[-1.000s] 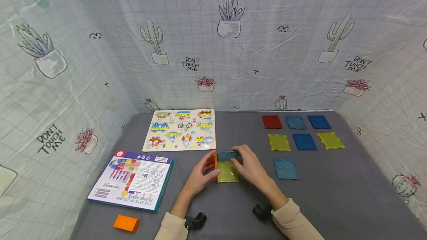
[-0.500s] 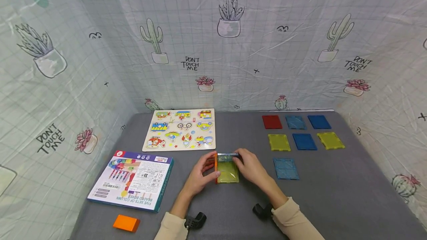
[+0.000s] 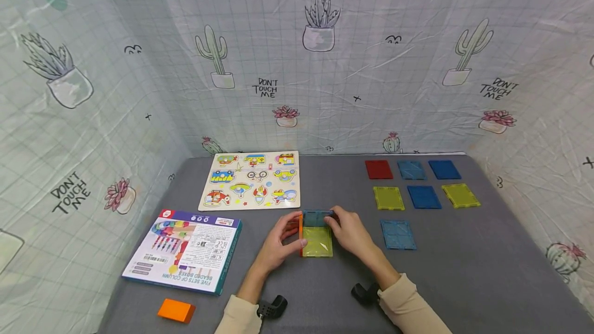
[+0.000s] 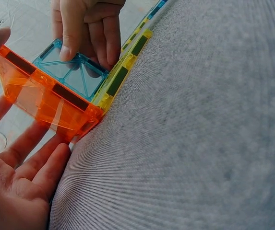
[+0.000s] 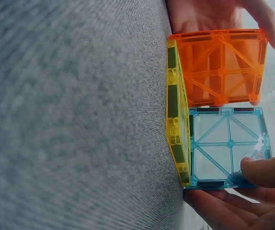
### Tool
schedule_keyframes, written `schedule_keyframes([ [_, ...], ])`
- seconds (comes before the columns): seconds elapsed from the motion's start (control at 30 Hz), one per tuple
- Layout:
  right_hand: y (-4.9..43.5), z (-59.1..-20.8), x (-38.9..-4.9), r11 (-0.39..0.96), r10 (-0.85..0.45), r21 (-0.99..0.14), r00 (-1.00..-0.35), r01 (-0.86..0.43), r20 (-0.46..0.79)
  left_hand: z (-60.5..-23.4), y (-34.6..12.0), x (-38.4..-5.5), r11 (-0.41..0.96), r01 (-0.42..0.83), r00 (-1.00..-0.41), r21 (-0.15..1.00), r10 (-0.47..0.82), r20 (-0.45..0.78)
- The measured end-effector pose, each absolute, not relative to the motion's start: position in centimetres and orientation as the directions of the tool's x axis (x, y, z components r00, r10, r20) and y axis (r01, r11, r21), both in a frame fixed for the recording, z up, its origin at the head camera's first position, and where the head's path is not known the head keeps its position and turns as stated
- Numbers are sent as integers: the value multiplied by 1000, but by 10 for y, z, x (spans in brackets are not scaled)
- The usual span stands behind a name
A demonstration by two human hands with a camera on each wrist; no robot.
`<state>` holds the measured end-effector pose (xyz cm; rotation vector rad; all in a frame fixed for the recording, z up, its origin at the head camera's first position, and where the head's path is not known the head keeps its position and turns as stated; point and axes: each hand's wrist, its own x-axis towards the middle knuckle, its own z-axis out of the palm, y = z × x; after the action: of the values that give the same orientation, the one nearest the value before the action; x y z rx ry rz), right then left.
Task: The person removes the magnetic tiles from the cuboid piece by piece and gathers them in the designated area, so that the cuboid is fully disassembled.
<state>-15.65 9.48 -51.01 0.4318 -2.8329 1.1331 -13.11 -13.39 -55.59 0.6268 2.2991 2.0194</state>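
Observation:
A yellow magnetic tile (image 3: 317,242) lies flat on the grey table, its near edge facing me. Along its left side stands an orange magnetic tile (image 5: 209,52), which my left hand (image 3: 273,249) holds, thumb on one edge and fingers spread behind its outer face. At the far side of the yellow tile, a light blue magnetic tile (image 5: 214,127) stands upright, close to the orange one. My right hand (image 3: 352,232) pinches the light blue tile near its right edge, thumb on the inner face. The left wrist view shows the orange tile from outside.
Loose magnetic tiles lie to the right, the nearest a light blue tile (image 3: 398,234), with a red tile (image 3: 378,169) farther back. A wooden vehicle puzzle (image 3: 250,180) lies at the back left. Nearer stand a beaded-boxes carton (image 3: 185,251) and an orange block (image 3: 176,311).
The light blue tile tips, its face looking narrower half a second ago, then taller now. My right hand has shifted slightly right. The left hand stays with the orange tile.

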Motion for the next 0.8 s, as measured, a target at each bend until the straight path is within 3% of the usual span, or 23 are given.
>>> schedule_keyframes([
  [0.8, 100, -517, -162, 665, -202, -700, -965, -261, 167, -556, -134, -130, 91, 290, -917, 953, 312, 249],
])
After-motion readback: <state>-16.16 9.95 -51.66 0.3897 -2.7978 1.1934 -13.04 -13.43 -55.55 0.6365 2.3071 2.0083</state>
